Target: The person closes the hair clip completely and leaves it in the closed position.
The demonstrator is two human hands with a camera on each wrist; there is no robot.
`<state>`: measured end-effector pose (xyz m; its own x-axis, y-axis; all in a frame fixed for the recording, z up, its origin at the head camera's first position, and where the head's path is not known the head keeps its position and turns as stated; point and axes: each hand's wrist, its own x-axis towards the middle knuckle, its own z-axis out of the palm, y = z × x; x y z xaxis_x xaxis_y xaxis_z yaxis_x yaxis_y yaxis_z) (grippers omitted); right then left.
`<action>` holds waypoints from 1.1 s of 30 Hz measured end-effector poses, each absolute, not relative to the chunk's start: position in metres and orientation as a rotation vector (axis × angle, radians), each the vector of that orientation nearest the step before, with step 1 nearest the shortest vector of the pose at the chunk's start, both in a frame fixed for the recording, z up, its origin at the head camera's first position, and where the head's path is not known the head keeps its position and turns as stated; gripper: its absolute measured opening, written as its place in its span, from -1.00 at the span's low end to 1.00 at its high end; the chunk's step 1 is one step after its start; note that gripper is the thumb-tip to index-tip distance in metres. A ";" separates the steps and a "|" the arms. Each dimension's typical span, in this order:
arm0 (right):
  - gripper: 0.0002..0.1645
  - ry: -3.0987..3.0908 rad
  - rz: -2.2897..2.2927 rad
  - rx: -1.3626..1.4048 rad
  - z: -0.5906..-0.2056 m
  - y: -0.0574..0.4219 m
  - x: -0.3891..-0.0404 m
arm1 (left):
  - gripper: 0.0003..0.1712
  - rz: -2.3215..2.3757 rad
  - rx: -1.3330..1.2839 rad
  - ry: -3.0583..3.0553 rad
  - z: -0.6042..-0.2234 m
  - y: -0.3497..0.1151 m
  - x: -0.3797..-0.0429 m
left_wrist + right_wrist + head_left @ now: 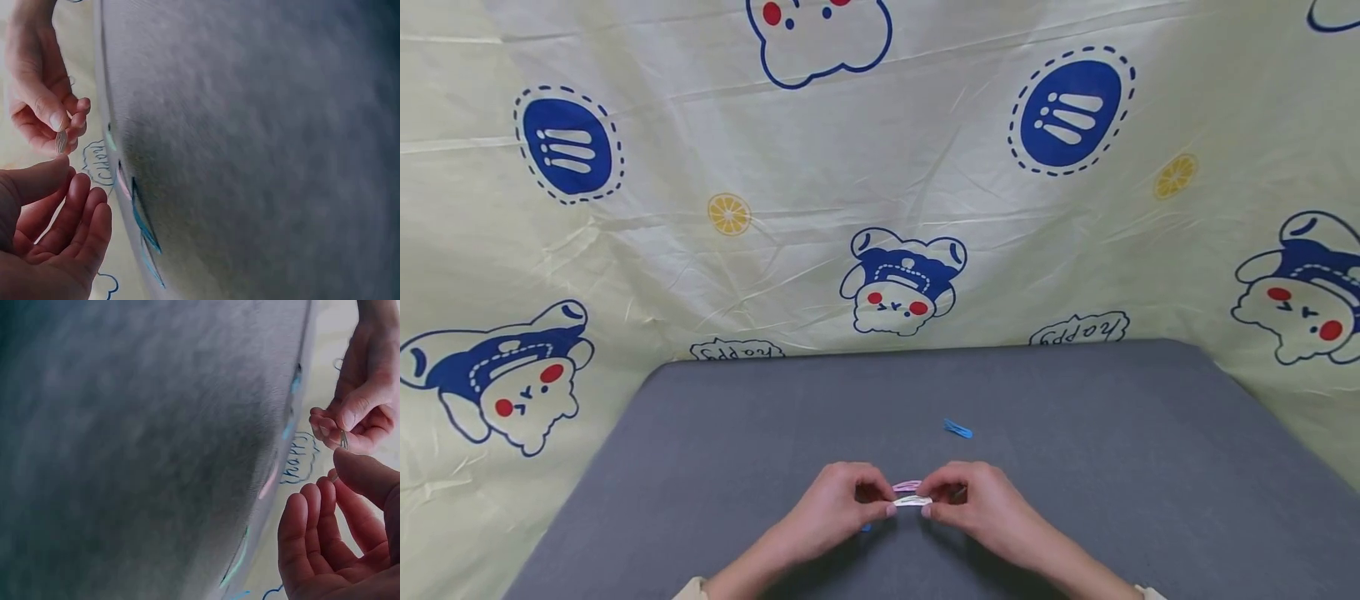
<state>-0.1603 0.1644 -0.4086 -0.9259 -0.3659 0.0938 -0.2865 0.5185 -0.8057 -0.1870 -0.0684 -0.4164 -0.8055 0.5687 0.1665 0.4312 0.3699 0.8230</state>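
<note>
A white hair clip [912, 501] is held level above the table between both hands. My left hand [838, 507] pinches its left end between thumb and fingers. Its right end is pinched in the same way by my right hand [977, 504]. The left wrist view shows the slim clip [61, 142] between the two thumbs, and the right wrist view shows it too [344, 440]. Just behind it, a pink hair clip [907, 485] lies on the table. Part of a blue clip [867, 527] peeks out beside the left hand, mostly hidden by it.
Farther back on the grey table [737, 433] lies another blue clip [958, 429]. A green clip [235, 559] shows near the table edge in the right wrist view. A pale printed cloth [797, 150] hangs behind the table.
</note>
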 end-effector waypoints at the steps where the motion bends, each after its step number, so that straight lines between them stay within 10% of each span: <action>1: -0.88 2.655 -1.374 -0.586 -0.409 0.164 -0.161 | -0.88 1.404 0.921 2.476 -0.417 -0.068 -0.188; 33: -0.84 2.512 -1.315 -0.641 -0.423 0.166 -0.179 | -0.83 1.251 0.972 2.523 -0.428 -0.059 -0.196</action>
<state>-0.1788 0.1662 -0.4230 -0.8767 -0.4810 -0.0038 -0.2710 0.5004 -0.8223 -0.1959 -0.0592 -0.4280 -0.7754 0.6168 0.1354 0.4811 0.4381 0.7593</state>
